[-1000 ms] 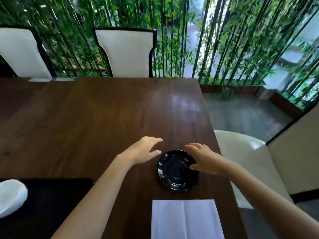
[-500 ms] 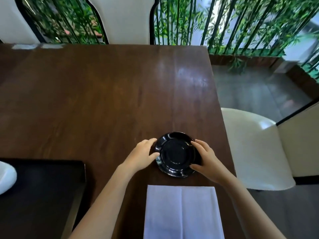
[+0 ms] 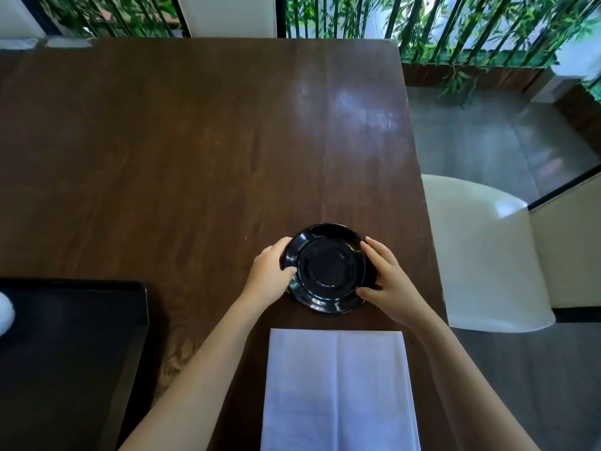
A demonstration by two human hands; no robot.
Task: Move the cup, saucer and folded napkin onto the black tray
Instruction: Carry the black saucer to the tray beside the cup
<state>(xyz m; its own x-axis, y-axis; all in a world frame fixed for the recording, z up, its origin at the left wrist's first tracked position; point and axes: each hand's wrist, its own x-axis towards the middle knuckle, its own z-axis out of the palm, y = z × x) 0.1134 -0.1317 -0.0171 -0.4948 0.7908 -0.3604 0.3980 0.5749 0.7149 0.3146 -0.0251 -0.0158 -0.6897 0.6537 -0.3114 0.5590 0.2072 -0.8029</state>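
Both hands clasp the black saucer (image 3: 327, 267) on the wooden table (image 3: 162, 157): left hand (image 3: 268, 276) curled on its left rim, right hand (image 3: 387, 281) on its right. It should rise level, then travel left to the black tray (image 3: 81, 353). Glossy and round, it may slip. The folded napkin (image 3: 338, 392) is matte, creased cloth.

Left of the black tray (image 3: 65, 353), a white object (image 3: 5, 312) is cut by the frame edge; the folded napkin (image 3: 338, 388) runs off below.
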